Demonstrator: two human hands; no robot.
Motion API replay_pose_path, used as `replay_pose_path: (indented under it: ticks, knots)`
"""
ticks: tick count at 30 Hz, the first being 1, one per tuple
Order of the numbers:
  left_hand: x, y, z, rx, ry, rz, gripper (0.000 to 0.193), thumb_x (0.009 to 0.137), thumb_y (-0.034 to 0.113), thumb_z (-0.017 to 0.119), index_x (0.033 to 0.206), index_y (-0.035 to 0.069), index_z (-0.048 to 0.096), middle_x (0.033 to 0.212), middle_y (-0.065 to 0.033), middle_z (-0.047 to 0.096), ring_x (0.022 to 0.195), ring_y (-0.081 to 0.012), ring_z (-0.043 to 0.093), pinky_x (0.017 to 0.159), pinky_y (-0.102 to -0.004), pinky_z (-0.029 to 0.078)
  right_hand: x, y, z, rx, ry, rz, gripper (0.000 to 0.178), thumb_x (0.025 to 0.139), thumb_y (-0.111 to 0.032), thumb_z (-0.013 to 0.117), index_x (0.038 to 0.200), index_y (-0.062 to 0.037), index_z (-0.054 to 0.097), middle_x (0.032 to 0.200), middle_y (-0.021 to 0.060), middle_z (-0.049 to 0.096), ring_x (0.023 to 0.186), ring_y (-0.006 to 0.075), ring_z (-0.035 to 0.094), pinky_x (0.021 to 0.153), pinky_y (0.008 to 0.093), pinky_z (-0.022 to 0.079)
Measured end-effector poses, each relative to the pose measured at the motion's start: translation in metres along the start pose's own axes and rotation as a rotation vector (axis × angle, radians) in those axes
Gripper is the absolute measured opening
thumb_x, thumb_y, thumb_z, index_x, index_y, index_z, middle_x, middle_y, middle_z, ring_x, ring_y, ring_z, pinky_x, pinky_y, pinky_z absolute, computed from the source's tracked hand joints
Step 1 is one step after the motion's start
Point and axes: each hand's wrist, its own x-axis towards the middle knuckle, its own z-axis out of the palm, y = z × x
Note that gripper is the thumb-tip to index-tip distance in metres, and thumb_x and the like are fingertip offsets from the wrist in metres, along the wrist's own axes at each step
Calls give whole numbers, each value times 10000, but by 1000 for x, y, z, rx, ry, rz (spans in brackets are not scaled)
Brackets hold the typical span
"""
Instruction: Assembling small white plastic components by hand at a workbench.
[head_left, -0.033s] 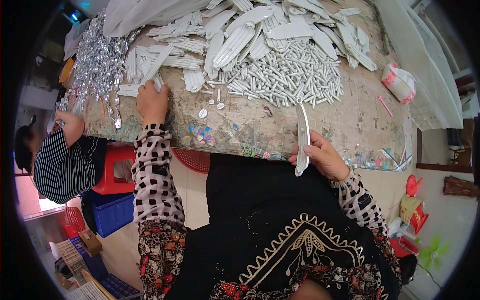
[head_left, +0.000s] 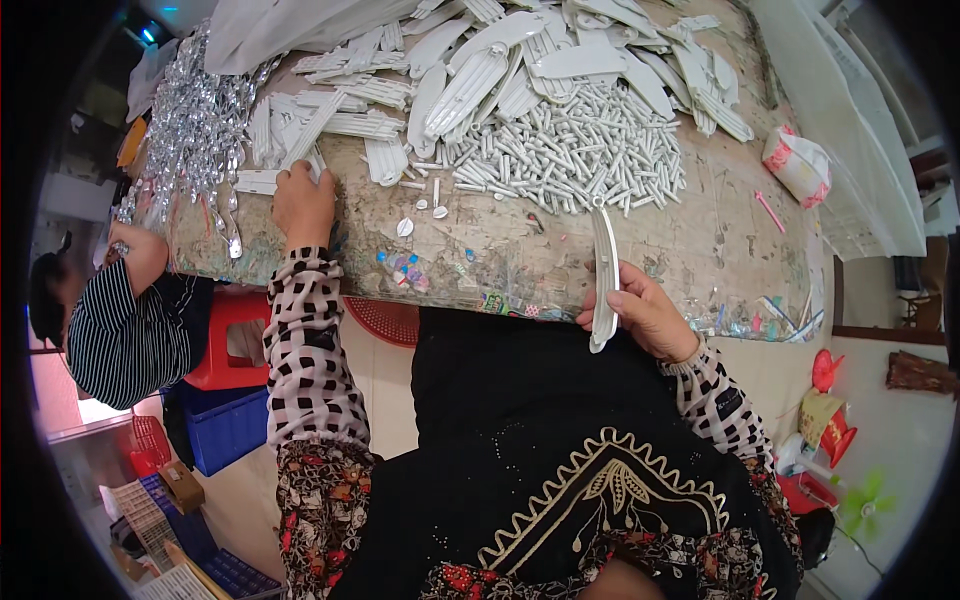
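Note:
Between the thumb and fingers of my right hand (head_left: 645, 312) a long, slightly curved white plastic piece (head_left: 605, 270) is held on edge at the table's front, its far end close to a heap of short white rods (head_left: 590, 150). My left hand (head_left: 303, 205) is closed, its fingertips on a flat white slatted plastic piece (head_left: 257, 181) beside the left pile of similar pieces (head_left: 290, 125). The fingertips are partly hidden by the back of the hand. Large white curved panels (head_left: 470, 90) lie heaped behind the rods.
Shiny silver strands (head_left: 195, 130) hang over the table's left end, where another person's arm (head_left: 140, 250) rests. A white and pink pack (head_left: 797, 167) and a pink stick (head_left: 770, 212) lie at the right on the worn table (head_left: 715, 250). Below are a red stool (head_left: 228, 345) and blue crate (head_left: 225, 425).

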Motion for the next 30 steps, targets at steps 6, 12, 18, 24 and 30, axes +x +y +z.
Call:
replay_pose_path:
  ticks: [6, 12, 18, 24, 30]
  knots:
    - [-25, 22, -14, -272, -178, 98, 449, 823, 420, 622, 1096, 65, 645, 978, -149, 640, 887, -337, 609, 817, -433, 468, 1, 0, -4, 79, -26, -16, 496, 928, -177, 585, 1347, -8, 379, 1036, 118, 622, 925, 222, 664, 818, 316, 549]
    - [2, -2, -2, -126, 234, 304, 387, 813, 253, 600, 1165, 95, 623, 1031, -129, 639, 932, -347, 587, 827, -451, 467, 2, -3, -3, 73, -41, -10, 515, 929, -180, 586, 1358, 1, 365, 1042, 120, 618, 925, 215, 662, 820, 318, 548]
    - [45, -22, 5, 237, -147, 310, 464, 787, 236, 606, 1248, 180, 592, 1152, -76, 620, 1040, -341, 551, 867, -499, 445, 1, -2, -2, 76, -40, -11, 505, 934, -173, 581, 1358, 3, 370, 1047, 119, 617, 928, 211, 659, 825, 318, 547]
    - [19, -1, -26, 75, 75, 513, 480, 759, 224, 688, 1227, 175, 591, 1146, -78, 593, 1068, -318, 524, 900, -464, 396, -2, 1, -7, 53, -14, -3, 636, 877, -257, 643, 1387, -4, 357, 1011, 127, 637, 944, 248, 664, 866, 362, 536]
    - [-55, 67, -81, -289, 8, 941, 468, 723, 124, 699, 1179, 140, 596, 1078, -102, 552, 1074, -294, 502, 941, -451, 368, -5, -18, 7, 5, -16, -41, 609, 812, -184, 704, 1330, -19, 429, 1215, 128, 555, 1073, 233, 608, 920, 371, 500]
